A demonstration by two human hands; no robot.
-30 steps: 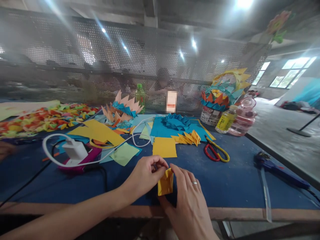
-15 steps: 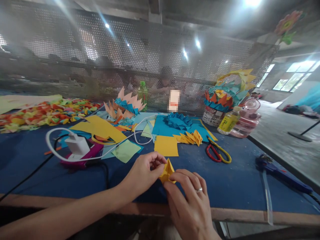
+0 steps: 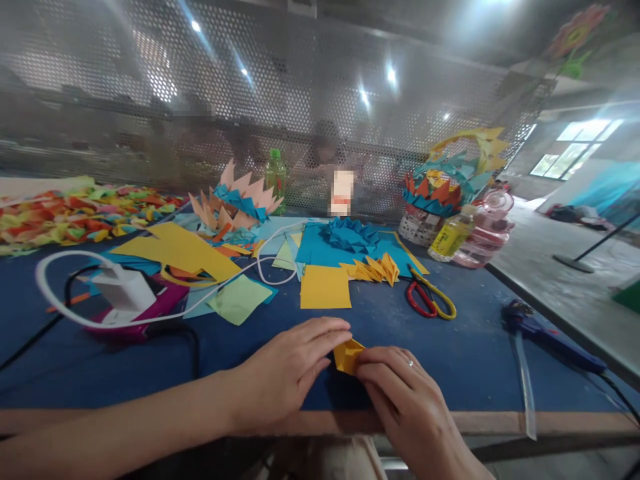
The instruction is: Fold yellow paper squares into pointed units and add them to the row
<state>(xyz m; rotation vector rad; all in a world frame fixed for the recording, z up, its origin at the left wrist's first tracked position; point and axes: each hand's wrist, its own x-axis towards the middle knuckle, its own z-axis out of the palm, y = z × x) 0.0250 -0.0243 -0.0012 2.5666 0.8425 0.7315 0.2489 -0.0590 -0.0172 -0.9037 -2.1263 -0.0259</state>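
A small folded piece of yellow paper (image 3: 347,356) is held just above the blue tabletop, in front of me. My right hand (image 3: 407,393), with a ring on one finger, pinches its right edge between thumb and fingers. My left hand (image 3: 295,360) lies along the paper's left side, fingers stretched out and close together, their tips at its upper left edge. The thumb is partly hidden below them. Beyond the hands lies a flat yellow paper square (image 3: 326,288), with a row of pointed folded yellow pieces (image 3: 377,269) behind it to the right.
Red-and-yellow-handled scissors (image 3: 431,300) and a blue glue gun (image 3: 555,340) lie on the right. At left, a white charger (image 3: 125,290) sits on a purple power strip (image 3: 150,323) with trailing cables. Folded blue paper (image 3: 350,235), a pink paper crown (image 3: 240,200) and bottles (image 3: 453,233) stand farther back.
The folded yellow paper has turned and flattened, its upright point no longer showing. My left fingers have straightened from a pinch. My right hand has shifted right. The whole view has moved slightly.
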